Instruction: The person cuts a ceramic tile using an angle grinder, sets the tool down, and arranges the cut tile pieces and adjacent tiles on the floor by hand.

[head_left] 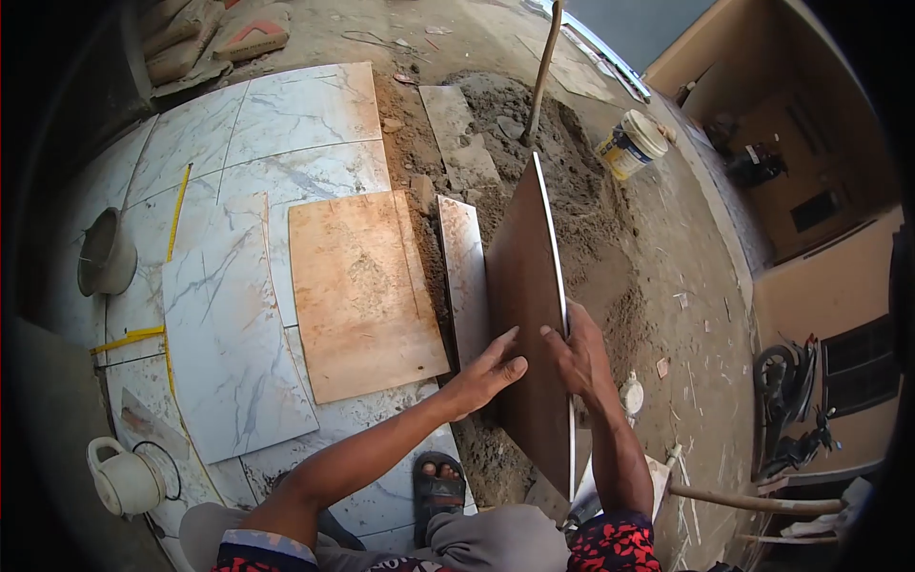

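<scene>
A large tile [522,315] stands upright on its edge in front of me, its brown face turned left and its thin white edge toward me. My right hand [579,353] grips the tile's right edge, thumb over the brown face. My left hand [488,375] is at the brown face, thumb and fingers extended apart; whether the fingertips touch it I cannot tell. Left of it a tile with an orange-brown, dusty surface [362,296] lies flat, beside a white marbled tile [233,334]. A narrow tile strip [464,272] lies just behind the upright tile.
Marbled floor tiles [315,110] cover the left side, with a yellow folding ruler [178,214], a dark bucket [107,253] and a white jug [133,477]. A mortar heap [591,214] holds a wooden handle [543,76]. Behind are a paint bucket [631,145] and cement bags [250,33]; motorbikes [796,405] stand right.
</scene>
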Tool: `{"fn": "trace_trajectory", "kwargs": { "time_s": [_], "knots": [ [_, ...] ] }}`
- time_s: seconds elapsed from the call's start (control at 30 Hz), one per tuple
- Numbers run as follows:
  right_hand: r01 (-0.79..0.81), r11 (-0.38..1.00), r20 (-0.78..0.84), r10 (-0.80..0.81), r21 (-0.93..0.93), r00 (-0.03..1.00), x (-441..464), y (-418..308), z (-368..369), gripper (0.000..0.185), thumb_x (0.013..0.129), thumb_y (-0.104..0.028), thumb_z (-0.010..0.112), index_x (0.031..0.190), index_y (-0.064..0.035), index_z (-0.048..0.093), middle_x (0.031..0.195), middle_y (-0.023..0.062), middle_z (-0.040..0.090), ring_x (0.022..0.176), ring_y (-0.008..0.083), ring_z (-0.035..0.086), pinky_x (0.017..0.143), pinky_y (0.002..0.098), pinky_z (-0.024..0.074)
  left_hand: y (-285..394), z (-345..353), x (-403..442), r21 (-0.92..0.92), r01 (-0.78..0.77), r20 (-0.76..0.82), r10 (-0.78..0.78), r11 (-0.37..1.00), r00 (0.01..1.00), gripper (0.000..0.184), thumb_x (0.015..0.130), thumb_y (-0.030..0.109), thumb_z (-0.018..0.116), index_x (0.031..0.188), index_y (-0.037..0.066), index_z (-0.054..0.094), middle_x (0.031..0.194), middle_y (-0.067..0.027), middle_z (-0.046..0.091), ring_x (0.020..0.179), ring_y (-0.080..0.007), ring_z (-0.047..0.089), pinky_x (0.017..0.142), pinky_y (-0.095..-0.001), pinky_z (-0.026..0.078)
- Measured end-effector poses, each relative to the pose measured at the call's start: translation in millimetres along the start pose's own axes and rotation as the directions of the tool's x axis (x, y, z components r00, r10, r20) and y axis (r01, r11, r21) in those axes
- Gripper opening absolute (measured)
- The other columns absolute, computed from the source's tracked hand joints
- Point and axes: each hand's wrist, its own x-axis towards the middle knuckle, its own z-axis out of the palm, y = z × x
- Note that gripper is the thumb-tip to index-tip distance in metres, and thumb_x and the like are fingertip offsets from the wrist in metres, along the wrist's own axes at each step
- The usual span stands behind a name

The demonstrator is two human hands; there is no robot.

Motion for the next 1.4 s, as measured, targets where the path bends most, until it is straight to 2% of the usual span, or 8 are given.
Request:
{"fn": "trace_trajectory", "kwargs": {
  "time_s": [0.13,0.3,0.47,0.8,0.87,0.97,1.23,1.4],
  "knots": [
    [0.055,0.998,0.045,-0.055,-0.005,0.997,4,-18,26,0.052,0.088,-0.026,0.061,0.129,0.0045,0.05,0.11,0.0245,0.057,0.104,0.0385,0.057,0.09,0.0451,0.0444,14,37,-14,-0.1,-0.092,0.028,0.095,0.991,0.995,0.089,0.097,0.063,0.035,0.153,0.002,0.002,0.158,-0.0188,0.007,0.148,-0.0272,0.0,0.12,-0.0392,0.007],
    [0.069,0.985,0.13,-0.09,0.16,0.987,0,-14,48,0.078,0.09,-0.055,0.059,0.137,0.0058,0.046,0.119,0.0271,0.057,0.112,0.038,0.056,0.097,0.0427,0.0434,-29,29,-16,-0.298,-0.085,-0.16,0.038,0.951,0.986,0.083,0.096,0.064,0.035,0.153,0.007,0.014,0.152,-0.0105,0.029,0.141,-0.0224,0.029,0.115,-0.0395,0.027],
    [-0.251,0.836,0.159,0.198,0.487,0.967,-44,51,48,0.066,0.094,-0.049,0.056,0.132,0.0053,0.053,0.129,0.0235,0.058,0.117,0.0296,0.057,0.099,0.0383,0.0443,18,39,-44,-0.394,-0.05,-0.206,-0.035,0.918,0.978,0.076,0.099,0.058,0.035,0.15,0.005,0.02,0.145,-0.0157,0.04,0.131,-0.0267,0.046,0.108,-0.0417,0.039],
    [-0.737,0.541,0.186,0.74,0.405,0.646,-230,252,173,0.052,0.092,-0.048,0.059,0.104,0.0025,0.066,0.087,0.0089,0.067,0.077,0.019,0.061,0.072,0.0349,0.0493,9,26,-55,-0.593,-0.156,-0.35,-0.079,0.79,0.934,0.068,0.101,0.057,0.031,0.149,0.008,0.029,0.141,-0.0135,0.045,0.126,-0.0304,0.049,0.105,-0.045,0.042],
    [-0.821,0.243,0.409,0.772,0.517,0.486,-247,250,186,0.053,0.093,-0.048,0.057,0.116,-0.0003,0.058,0.094,0.0079,0.063,0.077,0.0192,0.059,0.068,0.0335,0.0501,9,26,-55,-0.582,-0.153,-0.364,-0.088,0.799,0.927,0.067,0.101,0.055,0.031,0.148,0.008,0.029,0.141,-0.0134,0.046,0.127,-0.0305,0.049,0.105,-0.0452,0.042],
    [-0.757,-0.046,0.485,0.793,0.651,0.368,-241,245,208,0.051,0.096,-0.043,0.054,0.124,-0.0011,0.049,0.114,0.0136,0.059,0.093,0.0265,0.061,0.074,0.0394,0.0543,11,25,-56,-0.576,-0.144,-0.385,-0.112,0.805,0.916,0.064,0.102,0.053,0.031,0.148,0.008,0.029,0.14,-0.0136,0.046,0.127,-0.0305,0.049,0.105,-0.0457,0.042],
    [-0.577,-0.292,0.576,0.713,0.763,0.4,-215,268,234,0.045,0.097,-0.03,0.053,0.131,-0.0011,0.043,0.122,0.0166,0.054,0.105,0.033,0.06,0.085,0.0481,0.0545,14,22,-51,-0.358,-0.183,-0.511,-0.028,0.916,0.859,0.055,0.103,0.044,0.035,0.146,0.01,0.03,0.137,-0.0146,0.047,0.123,-0.0293,0.051,0.101,-0.0451,0.045],
    [-0.436,-0.398,0.569,0.721,0.808,0.396,-208,272,253,0.037,0.096,-0.019,0.056,0.128,-0.0011,0.048,0.121,0.0157,0.057,0.107,0.0311,0.06,0.094,0.0486,0.0509,24,6,-47,-0.264,-0.09,-0.558,-0.077,0.96,0.826,0.051,0.096,0.011,0.055,0.14,0.008,0.029,0.131,-0.0173,0.046,0.118,-0.0269,0.053,0.097,-0.0428,0.05]
  ]
}}
